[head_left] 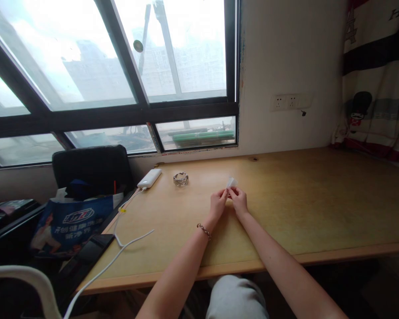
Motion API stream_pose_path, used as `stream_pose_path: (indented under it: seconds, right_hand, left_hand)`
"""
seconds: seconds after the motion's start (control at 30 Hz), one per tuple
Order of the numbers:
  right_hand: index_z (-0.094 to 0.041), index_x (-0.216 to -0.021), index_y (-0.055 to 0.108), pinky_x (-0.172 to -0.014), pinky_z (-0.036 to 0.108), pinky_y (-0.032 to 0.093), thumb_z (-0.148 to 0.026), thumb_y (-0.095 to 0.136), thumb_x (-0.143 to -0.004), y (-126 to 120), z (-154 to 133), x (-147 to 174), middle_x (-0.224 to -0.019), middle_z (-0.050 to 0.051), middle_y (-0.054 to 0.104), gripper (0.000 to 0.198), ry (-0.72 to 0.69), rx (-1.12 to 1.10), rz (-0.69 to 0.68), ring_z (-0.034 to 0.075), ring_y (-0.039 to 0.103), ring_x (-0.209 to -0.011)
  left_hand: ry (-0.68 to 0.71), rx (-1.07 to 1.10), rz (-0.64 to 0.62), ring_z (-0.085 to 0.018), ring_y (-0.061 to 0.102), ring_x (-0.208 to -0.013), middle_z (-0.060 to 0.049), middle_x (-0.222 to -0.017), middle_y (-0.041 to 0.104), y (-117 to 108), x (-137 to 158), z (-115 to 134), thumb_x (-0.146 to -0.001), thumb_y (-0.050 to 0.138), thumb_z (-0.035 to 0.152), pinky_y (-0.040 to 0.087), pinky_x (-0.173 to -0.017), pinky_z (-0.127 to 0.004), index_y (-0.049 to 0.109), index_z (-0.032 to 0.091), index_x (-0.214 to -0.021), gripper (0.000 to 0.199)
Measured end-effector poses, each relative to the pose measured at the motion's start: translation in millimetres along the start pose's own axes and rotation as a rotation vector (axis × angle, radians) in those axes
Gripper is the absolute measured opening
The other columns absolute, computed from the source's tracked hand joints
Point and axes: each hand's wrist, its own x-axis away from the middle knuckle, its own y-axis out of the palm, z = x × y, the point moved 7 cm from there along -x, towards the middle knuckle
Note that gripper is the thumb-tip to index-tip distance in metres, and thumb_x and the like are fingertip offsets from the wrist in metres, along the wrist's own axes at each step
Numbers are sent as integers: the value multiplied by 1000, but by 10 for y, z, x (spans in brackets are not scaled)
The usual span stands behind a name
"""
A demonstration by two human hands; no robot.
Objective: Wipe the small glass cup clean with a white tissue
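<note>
Above the middle of the table, my left hand [218,201] and my right hand [238,200] meet with fingertips almost touching. Both pinch a small thin white piece [232,181], paper-like or plastic, that sticks up past the fingertips. Its exact kind is too small to make out. A beaded bracelet [204,231] circles my left wrist. To the left of the hands, apart from them, a silver openwork bangle [181,179] rests on the table.
The yellowish wooden table [312,199] stands against the wall and window. A white power bank [149,178] with a white cable [133,241] lies near its left edge. Beyond that edge are a blue bag [73,226] and a black chair [91,166]. Wall sockets [286,102] are at the back.
</note>
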Motion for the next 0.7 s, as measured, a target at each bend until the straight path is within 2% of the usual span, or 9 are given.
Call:
stream_pose_path:
  seconds: [0.17, 0.37, 0.53, 0.7]
  right_hand:
    - [-12, -76, 61, -64, 29, 50, -36, 59, -65, -18, 35, -21, -74, 5, 64, 26, 9, -101, 11, 15, 58, -67]
    - [-13, -75, 58, -59, 26, 49, -34, 62, -61, -179, 159, -53, -71, 3, 63, 25, 82, -219, 201, 13, 58, -62]
    - [-15, -77, 57, -52, 22, 45, -31, 63, -58, -287, 215, -60, -68, 1, 63, 25, 122, -217, 311, 12, 58, -58]
    - [-14, -74, 57, -54, 23, 45, -28, 65, -56, -318, 199, -74, -65, 0, 63, 24, 106, -223, 337, 13, 58, -58]
  left_hand:
    - [-90, 90, 107, -13, 53, -63, -5, -70, 63, -92, -30, -90, -71, 51, 47, 39, -56, -22, 66, 10, -77, 40]
    - [-241, 430, 264, -9, 48, -52, -2, -64, 59, -192, -50, -281, -66, 57, 45, 36, -49, -19, 62, 9, -79, 39]
    - [-343, 705, 355, -12, 56, -65, -5, -79, 62, -223, -47, -382, -64, 60, 36, 44, -59, -23, 60, 12, -85, 32]
    - [-380, 823, 369, -13, 59, -69, -6, -82, 63, -222, -62, -393, -64, 60, 31, 46, -65, -26, 60, 12, -88, 31]
